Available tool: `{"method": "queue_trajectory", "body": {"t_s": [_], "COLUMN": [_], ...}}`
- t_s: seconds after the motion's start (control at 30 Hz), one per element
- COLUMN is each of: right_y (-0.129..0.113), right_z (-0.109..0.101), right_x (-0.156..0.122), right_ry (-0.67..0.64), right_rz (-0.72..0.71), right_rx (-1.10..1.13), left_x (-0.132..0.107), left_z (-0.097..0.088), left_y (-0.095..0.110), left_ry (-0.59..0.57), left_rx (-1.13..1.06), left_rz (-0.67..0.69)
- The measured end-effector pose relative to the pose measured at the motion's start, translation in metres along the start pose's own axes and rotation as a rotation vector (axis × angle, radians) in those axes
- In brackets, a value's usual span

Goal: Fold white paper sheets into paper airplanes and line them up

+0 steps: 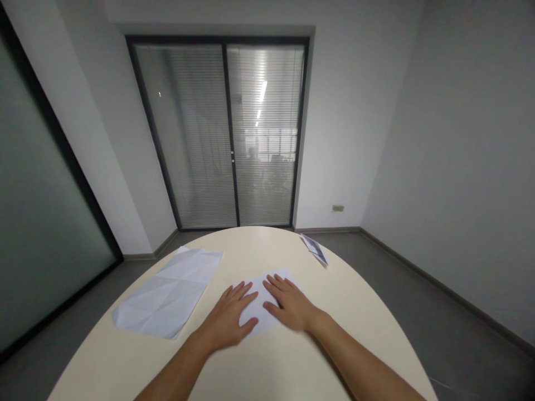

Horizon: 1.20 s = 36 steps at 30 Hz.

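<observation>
A small white sheet of paper (263, 314) lies flat on the round cream table (267, 367) in front of me. My left hand (229, 317) rests on its left side, palm down with the fingers spread. On the right side of the same sheet lies my right hand (290, 303), also flat, its fingers pointing to the upper left. Neither hand grips anything. Parts of the sheet are hidden under both palms, so I cannot tell whether it is folded.
Larger creased white sheets (171, 295) lie at the table's left. A folded paper piece (315, 249) sits near the far right edge. Beyond the table stand glass doors with blinds (225, 133), and a grey wall (468, 156) rises at the right.
</observation>
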State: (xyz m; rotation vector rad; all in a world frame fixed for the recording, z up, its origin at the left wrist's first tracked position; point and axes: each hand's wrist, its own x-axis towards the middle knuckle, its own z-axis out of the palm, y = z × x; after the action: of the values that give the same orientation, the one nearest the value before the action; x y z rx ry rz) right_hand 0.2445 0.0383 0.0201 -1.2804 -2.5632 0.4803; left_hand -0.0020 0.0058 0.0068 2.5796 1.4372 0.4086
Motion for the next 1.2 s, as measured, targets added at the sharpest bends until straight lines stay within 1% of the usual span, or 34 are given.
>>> {"method": "queue_trajectory", "body": {"t_s": [0.1, 0.17, 0.27, 0.33, 0.4, 0.47, 0.53, 0.6, 0.63, 0.7, 0.83, 0.93, 1.0, 1.07, 1.13, 1.2], "right_y": [0.015, 0.021, 0.022, 0.018, 0.012, 0.005, -0.001, -0.004, -0.004, -0.001, 0.014, 0.026, 0.03, 0.031, 0.029, 0.026], "right_z": [0.0, -0.001, -0.003, -0.005, -0.008, -0.01, -0.011, -0.01, -0.01, -0.009, -0.009, -0.007, -0.005, -0.003, -0.001, -0.002], "right_x": [0.003, 0.004, 0.003, 0.003, 0.002, 0.0, -0.002, -0.003, -0.003, -0.003, 0.0, 0.001, 0.001, 0.002, 0.003, 0.004], "right_ry": [0.033, 0.045, 0.084, 0.145, 0.21, 0.219, 0.135, 0.03, -0.003, -0.013, 0.025, 0.065, 0.096, 0.128, 0.161, 0.193], "right_rz": [0.106, 0.165, 0.248, 0.257, 0.179, 0.026, -0.121, -0.184, -0.176, -0.111, 0.03, 0.12, 0.169, 0.205, 0.215, 0.192], "right_rx": [-0.013, -0.019, -0.047, -0.093, -0.133, -0.117, -0.046, 0.023, 0.041, 0.041, 0.001, -0.013, -0.031, -0.054, -0.07, -0.063], "left_x": [-0.003, -0.004, -0.004, -0.004, -0.002, -0.001, 0.0, 0.001, 0.001, 0.001, 0.001, 0.001, 0.0, -0.002, -0.004, -0.005], "left_z": [0.0, 0.0, 0.001, 0.002, 0.003, 0.002, 0.001, 0.0, -0.001, -0.001, 0.001, 0.002, 0.0, -0.002, -0.003, -0.003], "left_y": [-0.002, -0.003, -0.003, -0.003, -0.003, -0.002, -0.001, 0.0, 0.0, 0.001, 0.0, -0.001, 0.001, 0.004, 0.008, 0.011], "left_ry": [0.003, -0.001, 0.005, 0.017, 0.021, 0.016, 0.014, 0.019, 0.023, 0.026, 0.042, 0.107, 0.148, 0.159, 0.126, 0.079], "left_rx": [-0.015, -0.018, -0.011, -0.003, 0.006, 0.012, 0.009, -0.001, -0.005, -0.007, 0.002, 0.012, 0.013, 0.003, -0.016, -0.032], "left_rz": [0.0, -0.004, -0.014, -0.022, -0.029, -0.03, -0.022, -0.018, -0.019, -0.032, -0.097, -0.139, -0.092, 0.003, 0.068, 0.06]}}
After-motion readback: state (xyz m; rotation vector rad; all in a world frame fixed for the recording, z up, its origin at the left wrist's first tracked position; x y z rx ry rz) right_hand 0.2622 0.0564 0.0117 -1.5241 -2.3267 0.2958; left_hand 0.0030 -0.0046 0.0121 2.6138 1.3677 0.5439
